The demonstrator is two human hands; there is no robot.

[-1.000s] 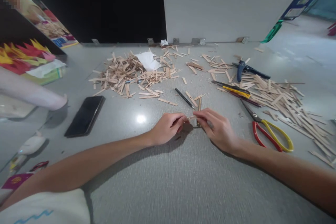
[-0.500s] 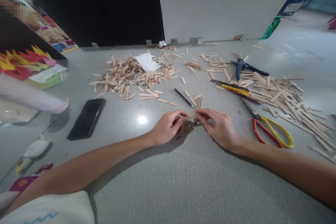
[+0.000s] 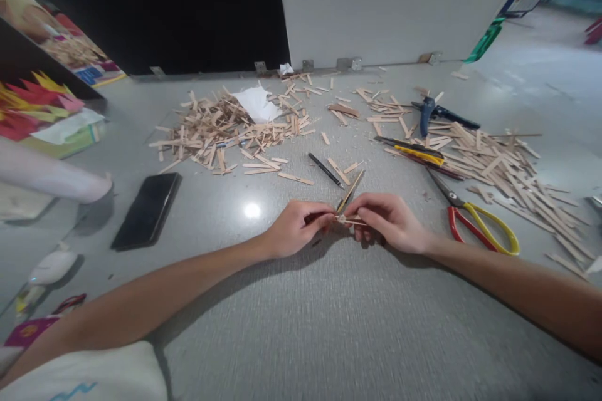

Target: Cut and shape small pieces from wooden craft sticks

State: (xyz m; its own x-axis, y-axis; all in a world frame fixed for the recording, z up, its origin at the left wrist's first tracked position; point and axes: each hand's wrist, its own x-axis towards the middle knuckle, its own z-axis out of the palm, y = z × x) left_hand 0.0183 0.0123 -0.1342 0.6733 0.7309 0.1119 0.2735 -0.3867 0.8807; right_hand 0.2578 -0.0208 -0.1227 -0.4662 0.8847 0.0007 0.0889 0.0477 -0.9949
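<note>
The left hand (image 3: 298, 229) and the right hand (image 3: 386, 220) meet low over the grey counter (image 3: 329, 326), a little in front of the person. Both are closed in a pinch, fingertips toward each other, on a small assembly of thin wooden craft sticks (image 3: 348, 203). One stick lies almost flat between the two hands, and a second one stands up from the joint at a slant, pointing away toward the back right. I cannot tell if the two pieces are already fixed together or only pressed; the joint itself is hidden by the fingers.

To my judgement the step in hand is joining or aligning two sticks. The next move would need a steady grip from one hand, so that the slanted stick keeps its angle while the other hand lets go.

Near the work are a black pen (image 3: 325, 170) just behind the hands and the red and yellow scissors (image 3: 477, 222) to the right. A black phone (image 3: 147, 209) lies to the left. Further back are two heaps of sticks: a left pile (image 3: 221, 131) and a right pile (image 3: 498, 169). Another person's sleeve (image 3: 51, 177) rests at the left edge.
</note>
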